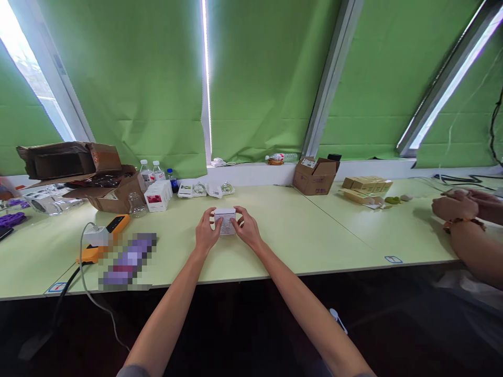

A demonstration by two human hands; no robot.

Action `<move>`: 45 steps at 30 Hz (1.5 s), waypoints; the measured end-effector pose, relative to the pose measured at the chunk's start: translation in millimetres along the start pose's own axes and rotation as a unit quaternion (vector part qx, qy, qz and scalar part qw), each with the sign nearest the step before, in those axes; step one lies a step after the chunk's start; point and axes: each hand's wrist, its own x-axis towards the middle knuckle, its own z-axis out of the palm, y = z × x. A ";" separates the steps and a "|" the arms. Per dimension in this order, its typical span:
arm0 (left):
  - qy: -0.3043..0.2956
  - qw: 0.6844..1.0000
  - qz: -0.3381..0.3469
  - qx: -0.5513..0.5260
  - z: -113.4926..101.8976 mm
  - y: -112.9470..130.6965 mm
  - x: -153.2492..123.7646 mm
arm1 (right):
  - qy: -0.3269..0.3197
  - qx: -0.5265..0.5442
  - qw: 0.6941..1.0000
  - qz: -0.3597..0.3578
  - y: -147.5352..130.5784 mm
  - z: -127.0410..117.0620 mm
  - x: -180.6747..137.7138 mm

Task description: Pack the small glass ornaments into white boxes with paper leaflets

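Note:
A small white box (227, 226) with fine print on its front stands upright at the middle of the pale table (275, 256). My left hand (206, 230) grips its left side, thumb on the front and fingers toward the top edge. On the opposite side my right hand (247, 226) holds it the same way. The box's top looks closed, and its back is hidden from me. Behind it, near the wall, lie white packs with coiled cables (199, 188) and a row of white boxes (157, 198).
Opened cardboard boxes (113, 193) and bottles stand at the back left. An orange power strip (118, 224) with a cable and a blurred purple item (129, 262) lie left. A carton (314, 177) and yellowish boxes (365, 184) sit right. Another person's hands (456, 204) work at far right.

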 end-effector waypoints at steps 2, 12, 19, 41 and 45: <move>0.002 1.000 0.011 -0.001 -0.1 0.4 0.0 | 0.001 -0.002 1.000 -0.003 1.0 0.4 -0.2; 0.009 0.997 0.072 0.012 1.2 -2.5 0.3 | -0.003 -0.025 0.999 -0.023 4.1 2.9 -1.6; 0.006 0.997 0.070 0.027 1.9 -3.2 -0.6 | -0.010 -0.021 0.999 -0.042 3.4 1.8 -1.3; -0.010 0.993 0.076 0.087 1.3 3.1 -2.3 | -0.021 -0.045 0.998 -0.046 -2.3 1.3 -3.5; -0.004 0.993 0.074 0.088 2.2 4.6 -1.9 | -0.011 -0.016 0.999 -0.038 -3.6 1.7 -2.1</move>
